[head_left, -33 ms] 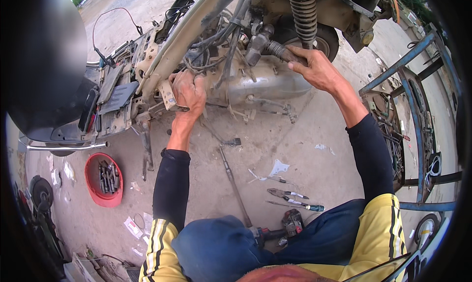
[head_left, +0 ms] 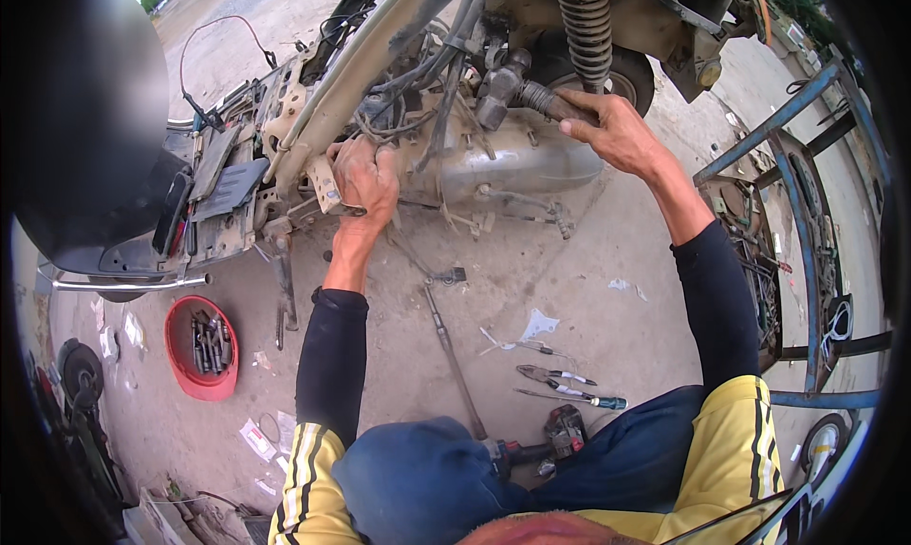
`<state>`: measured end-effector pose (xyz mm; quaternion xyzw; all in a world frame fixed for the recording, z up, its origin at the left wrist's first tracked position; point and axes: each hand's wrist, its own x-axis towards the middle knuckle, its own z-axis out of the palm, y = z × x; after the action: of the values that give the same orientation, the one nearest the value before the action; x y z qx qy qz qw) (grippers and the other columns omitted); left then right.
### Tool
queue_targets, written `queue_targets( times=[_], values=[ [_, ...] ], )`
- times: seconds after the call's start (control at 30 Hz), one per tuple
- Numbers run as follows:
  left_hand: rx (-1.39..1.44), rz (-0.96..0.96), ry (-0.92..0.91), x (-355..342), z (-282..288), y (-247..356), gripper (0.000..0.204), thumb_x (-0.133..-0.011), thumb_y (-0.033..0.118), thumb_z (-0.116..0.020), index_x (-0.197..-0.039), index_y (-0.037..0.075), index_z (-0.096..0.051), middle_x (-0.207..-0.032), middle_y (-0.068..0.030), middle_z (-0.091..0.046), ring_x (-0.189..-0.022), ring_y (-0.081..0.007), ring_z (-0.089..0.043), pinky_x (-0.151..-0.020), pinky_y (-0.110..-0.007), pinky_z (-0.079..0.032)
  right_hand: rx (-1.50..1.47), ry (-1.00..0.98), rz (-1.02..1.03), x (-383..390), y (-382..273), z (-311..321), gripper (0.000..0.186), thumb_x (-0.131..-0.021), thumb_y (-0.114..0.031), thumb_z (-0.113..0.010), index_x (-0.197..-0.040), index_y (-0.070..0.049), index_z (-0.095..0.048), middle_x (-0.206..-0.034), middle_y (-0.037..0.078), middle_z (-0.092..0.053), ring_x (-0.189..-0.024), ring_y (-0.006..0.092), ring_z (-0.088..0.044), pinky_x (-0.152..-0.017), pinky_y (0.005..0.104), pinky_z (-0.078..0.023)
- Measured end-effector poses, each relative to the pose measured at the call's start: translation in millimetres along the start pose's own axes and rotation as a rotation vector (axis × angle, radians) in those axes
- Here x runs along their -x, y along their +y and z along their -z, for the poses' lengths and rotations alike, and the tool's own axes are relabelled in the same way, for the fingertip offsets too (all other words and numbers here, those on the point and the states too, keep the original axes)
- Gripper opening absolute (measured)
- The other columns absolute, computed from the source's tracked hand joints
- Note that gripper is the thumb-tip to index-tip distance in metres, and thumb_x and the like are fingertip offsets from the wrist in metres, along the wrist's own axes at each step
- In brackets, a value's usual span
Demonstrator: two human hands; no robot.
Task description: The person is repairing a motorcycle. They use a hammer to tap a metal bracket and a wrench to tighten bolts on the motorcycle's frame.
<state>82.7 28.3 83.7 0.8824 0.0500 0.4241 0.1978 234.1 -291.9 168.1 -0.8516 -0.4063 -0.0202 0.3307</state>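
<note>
My right hand (head_left: 617,132) is closed round the handle (head_left: 546,99) of a hammer. Its blocky metal head (head_left: 501,91) hangs over the scooter's engine area, beside the dark hoses. Spiral ribbing shows on the handle near the head. My left hand (head_left: 368,177) reaches in under the beige frame tube (head_left: 346,75) of the partly stripped scooter, its fingers curled. What those fingertips grip is hidden among the cables. A bent metal bracket (head_left: 325,186) sits against that wrist. Below the hammer lies a dusty grey rounded cover (head_left: 517,165).
A coil spring shock (head_left: 584,32) stands near my right hand. On the ground are a red bowl-like container (head_left: 201,386) of sockets, a long bar (head_left: 446,346), pliers (head_left: 546,371), a screwdriver (head_left: 598,402) and a power tool (head_left: 567,429). A blue metal rack (head_left: 802,232) stands at right.
My right hand and the hammer have shifted very slightly to the right. My left hand stays in place.
</note>
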Motion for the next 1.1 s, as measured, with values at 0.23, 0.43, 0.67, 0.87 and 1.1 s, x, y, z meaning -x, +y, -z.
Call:
queue_targets(
  times=[0.23, 0.43, 0.67, 0.87, 1.1],
  values=[
    [-0.031, 0.022, -0.015, 1.1, 0.4, -0.1, 0.021, -0.09, 0.019, -0.057, -0.086, 0.002, -0.069, -0.085, -0.0186, -0.069, -0.088, -0.0381, -0.063, -0.095, -0.046, -0.041, -0.045, 0.075, -0.081, 4.7, -5.8, -5.1, 0.052, -0.095, -0.019, -0.069, -0.141, 0.002, -0.057, -0.117, 0.02, -0.074, -0.107, 0.027, -0.07, -0.097, 0.038, -0.051],
    [-0.003, 0.026, -0.013, 1.4, -1.7, -1.0, 0.021, -0.091, 0.02, -0.056, -0.087, 0.004, -0.071, -0.089, -0.0167, -0.07, -0.09, -0.035, -0.063, -0.097, -0.044, -0.04, -0.103, 0.008, -0.216, 5.6, -0.4, 8.6, 0.053, -0.094, -0.016, -0.07, -0.142, 0.003, -0.057, -0.101, 0.012, -0.071, -0.088, 0.0168, -0.061, -0.085, 0.0335, -0.051],
    [-0.016, 0.016, 0.013, 0.3, 1.4, -2.2, 0.021, -0.091, 0.018, -0.057, -0.086, 0.002, -0.068, -0.085, -0.0177, -0.068, -0.088, -0.0367, -0.062, -0.095, -0.046, -0.04, -0.114, -0.161, -0.238, 3.5, -20.0, 7.8, 0.053, -0.093, -0.021, -0.071, -0.141, 0.0, -0.059, -0.111, 0.02, -0.074, -0.099, 0.0226, -0.069, -0.092, 0.0355, -0.051],
    [0.018, 0.006, -0.009, -0.5, -1.3, -0.8, 0.021, -0.091, 0.018, -0.056, -0.086, 0.002, -0.068, -0.084, -0.0175, -0.068, -0.086, -0.0368, -0.063, -0.094, -0.046, -0.041, -0.105, 0.035, -0.281, -2.3, -10.5, 11.9, 0.053, -0.094, -0.02, -0.071, -0.142, 0.0, -0.058, -0.112, 0.021, -0.074, -0.102, 0.0241, -0.07, -0.095, 0.0364, -0.052],
    [0.032, -0.017, 0.033, -1.1, 4.5, 3.5, 0.021, -0.091, 0.017, -0.054, -0.091, 0.003, -0.07, -0.087, -0.0174, -0.069, -0.087, -0.0375, -0.062, -0.094, -0.045, -0.041, -0.049, -0.1, -0.206, -8.1, -28.7, 15.4, 0.052, -0.095, -0.019, -0.07, -0.141, 0.002, -0.059, -0.109, 0.019, -0.074, -0.095, 0.0206, -0.067, -0.091, 0.0347, -0.052]
  ],
)
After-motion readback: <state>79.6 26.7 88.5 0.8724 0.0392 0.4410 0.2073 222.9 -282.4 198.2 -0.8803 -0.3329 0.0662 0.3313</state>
